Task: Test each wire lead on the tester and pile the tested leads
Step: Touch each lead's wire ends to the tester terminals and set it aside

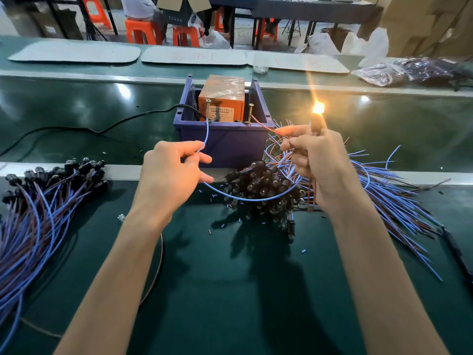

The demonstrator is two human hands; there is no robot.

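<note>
Glossy green belt (230, 290), plastic crate (225, 142), film-wrapped tester (221, 98), metal screws (249, 112)

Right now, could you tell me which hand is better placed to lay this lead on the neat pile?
Likely the left hand: it pinches the blue wire and sits nearer the neat pile; the right hand holds the lit bulb.

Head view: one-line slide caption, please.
Left hand pinches blue wire against the tester; right hand grips the lit lamp.
</note>
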